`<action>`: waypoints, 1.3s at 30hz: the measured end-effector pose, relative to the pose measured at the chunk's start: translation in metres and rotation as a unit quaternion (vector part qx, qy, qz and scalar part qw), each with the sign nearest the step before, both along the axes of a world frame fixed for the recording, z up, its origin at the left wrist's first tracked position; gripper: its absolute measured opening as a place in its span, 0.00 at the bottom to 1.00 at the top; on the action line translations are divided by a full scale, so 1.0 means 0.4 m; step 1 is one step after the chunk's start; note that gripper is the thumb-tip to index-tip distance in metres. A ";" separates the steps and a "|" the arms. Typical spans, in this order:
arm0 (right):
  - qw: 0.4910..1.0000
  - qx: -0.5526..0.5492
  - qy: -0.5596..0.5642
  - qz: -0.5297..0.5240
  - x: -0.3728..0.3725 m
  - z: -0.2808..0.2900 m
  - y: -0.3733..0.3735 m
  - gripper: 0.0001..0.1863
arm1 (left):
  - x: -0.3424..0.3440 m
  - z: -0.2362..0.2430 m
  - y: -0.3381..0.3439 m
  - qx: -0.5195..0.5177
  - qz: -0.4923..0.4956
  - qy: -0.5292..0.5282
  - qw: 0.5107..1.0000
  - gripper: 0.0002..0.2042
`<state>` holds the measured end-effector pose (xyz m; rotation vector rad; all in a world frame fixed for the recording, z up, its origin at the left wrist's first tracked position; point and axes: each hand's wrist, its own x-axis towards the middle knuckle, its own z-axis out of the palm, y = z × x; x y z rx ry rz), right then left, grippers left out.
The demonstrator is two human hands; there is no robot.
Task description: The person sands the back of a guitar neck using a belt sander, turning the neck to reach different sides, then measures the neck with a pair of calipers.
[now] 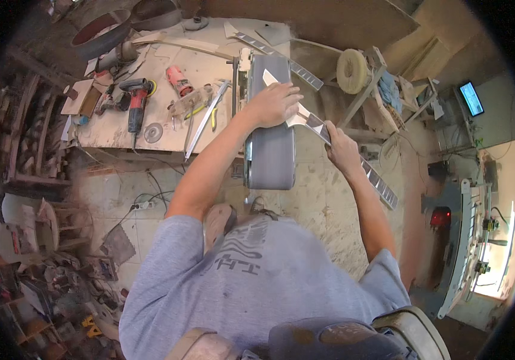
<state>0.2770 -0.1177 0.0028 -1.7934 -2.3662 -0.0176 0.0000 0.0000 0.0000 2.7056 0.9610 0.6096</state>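
Observation:
A guitar neck with a dark fretboard and pale block inlays lies slantwise across the belt sander. Its pale pointed headstock end rests over the wide grey belt. My left hand presses on that headstock end, fingers bent over it and partly hiding it. Farther down, my right hand is closed around the neck. The fretboard's other end sticks out past my right wrist, toward the lower right. Where exactly the wood touches the belt is hidden by my left hand.
Left of the sander, a dusty workbench bears a red-black angle grinder, another red power tool and a metal straightedge. A second inlaid neck lies behind the sander. A yellowish round wheel stands right. Cables cross the floor.

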 end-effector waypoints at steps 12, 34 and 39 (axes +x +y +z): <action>0.999 -0.013 0.031 0.026 0.003 0.039 0.003 0.34 | 0.012 -0.013 0.009 -0.002 0.018 -0.005 1.000 0.26; 0.996 0.001 0.075 0.042 0.014 0.040 0.039 0.26 | 0.001 -0.018 -0.004 0.064 0.064 -0.041 0.995 0.24; 0.998 0.025 0.045 0.047 0.028 0.022 0.061 0.25 | 0.005 -0.016 -0.009 0.087 0.077 -0.030 0.993 0.23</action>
